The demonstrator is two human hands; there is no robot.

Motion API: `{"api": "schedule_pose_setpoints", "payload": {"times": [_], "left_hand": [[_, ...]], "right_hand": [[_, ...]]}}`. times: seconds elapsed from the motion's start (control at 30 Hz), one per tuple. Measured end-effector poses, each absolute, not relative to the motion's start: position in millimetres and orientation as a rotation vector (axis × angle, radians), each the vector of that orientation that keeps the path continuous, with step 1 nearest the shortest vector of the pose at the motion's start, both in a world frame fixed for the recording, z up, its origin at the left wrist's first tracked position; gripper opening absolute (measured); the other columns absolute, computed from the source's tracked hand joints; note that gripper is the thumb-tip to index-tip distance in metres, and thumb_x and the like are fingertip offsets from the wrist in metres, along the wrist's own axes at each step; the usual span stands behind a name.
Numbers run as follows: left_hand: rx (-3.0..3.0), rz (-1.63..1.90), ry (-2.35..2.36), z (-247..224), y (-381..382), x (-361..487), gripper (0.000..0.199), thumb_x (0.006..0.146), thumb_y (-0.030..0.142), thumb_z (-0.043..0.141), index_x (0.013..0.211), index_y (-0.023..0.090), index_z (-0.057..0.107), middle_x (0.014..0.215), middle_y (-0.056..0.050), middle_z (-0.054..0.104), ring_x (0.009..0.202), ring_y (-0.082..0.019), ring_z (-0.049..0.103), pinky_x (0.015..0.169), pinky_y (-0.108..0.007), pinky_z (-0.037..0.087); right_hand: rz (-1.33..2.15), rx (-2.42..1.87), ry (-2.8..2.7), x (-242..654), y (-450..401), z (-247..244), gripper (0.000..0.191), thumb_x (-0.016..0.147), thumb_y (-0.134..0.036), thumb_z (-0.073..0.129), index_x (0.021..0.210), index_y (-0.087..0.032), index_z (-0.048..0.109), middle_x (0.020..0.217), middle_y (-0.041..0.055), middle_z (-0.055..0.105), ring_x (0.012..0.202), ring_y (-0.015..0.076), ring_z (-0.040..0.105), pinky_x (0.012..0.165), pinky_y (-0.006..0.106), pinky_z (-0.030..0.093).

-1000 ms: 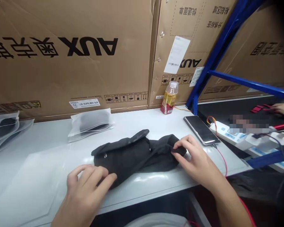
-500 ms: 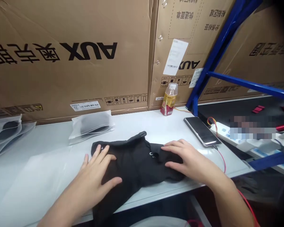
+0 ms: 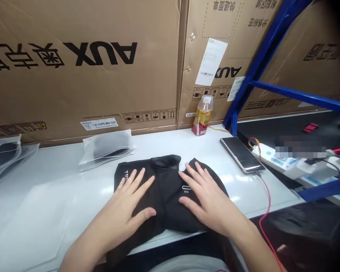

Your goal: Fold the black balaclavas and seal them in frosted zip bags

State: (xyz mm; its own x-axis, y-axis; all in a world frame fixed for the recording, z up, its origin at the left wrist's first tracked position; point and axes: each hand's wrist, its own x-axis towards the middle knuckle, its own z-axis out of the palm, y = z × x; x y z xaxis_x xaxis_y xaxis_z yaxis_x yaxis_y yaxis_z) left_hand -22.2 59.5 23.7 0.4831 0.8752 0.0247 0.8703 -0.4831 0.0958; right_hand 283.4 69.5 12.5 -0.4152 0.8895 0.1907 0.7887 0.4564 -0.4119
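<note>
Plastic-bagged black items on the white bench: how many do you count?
3: one bag behind and left of the black garment, and two overlapping bags at the bench's left edge, where more may be hidden.

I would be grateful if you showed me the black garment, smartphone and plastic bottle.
Black garment (image 3: 166,196): head view, on its middle.
Smartphone (image 3: 240,154): head view, on its dark screen.
Plastic bottle (image 3: 202,118): head view, on its yellow label.
</note>
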Motion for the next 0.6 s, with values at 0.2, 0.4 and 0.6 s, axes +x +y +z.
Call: {"api": "schedule_pose_setpoints", "payload": {"times": [0.2, 0.4, 0.6], "left_hand": [[2.663, 0.1, 1.678, 24.8, 79.2, -57.9, 0.057, 0.105, 0.057, 0.045, 0.158, 0.036, 0.048, 0.165, -0.003, 0.048, 0.148, -0.033, 0.052, 0.115, -0.052, 0.051], [2.462, 0.109, 2.277, 81.1, 114.4, -125.7, 0.062, 0.109, 0.049, 0.032, 0.156, 0.013, 0.05, 0.15, -0.017, 0.062, 0.133, -0.045, 0.061, 0.1, -0.063, 0.054], [2.311, -0.016, 2.434, 89.3, 133.6, -136.0, 0.069, 0.109, 0.043, 0.01, 0.156, 0.013, 0.05, 0.138, -0.006, 0.067, 0.12, -0.043, 0.067, 0.092, -0.059, 0.055]], "right_hand": [[0.484, -1.541, -2.417, 282.6, 66.7, 8.4, 0.081, 0.102, -0.066, 0.053, 0.168, -0.028, 0.028, 0.176, 0.0058, 0.021, 0.163, 0.0376, 0.009, 0.13, 0.065, 0.019], [0.492, -1.556, -2.45, 282.9, 67.5, 9.9, 0.082, 0.102, -0.067, 0.049, 0.169, -0.028, 0.023, 0.177, 0.0033, 0.012, 0.164, 0.0349, 0.004, 0.132, 0.062, 0.013], [0.468, -1.565, -2.411, 282.7, 66.3, 6.4, 0.078, 0.103, -0.064, 0.05, 0.169, -0.031, 0.026, 0.176, 0.0012, 0.015, 0.164, 0.0338, 0.007, 0.133, 0.061, 0.017]]}}
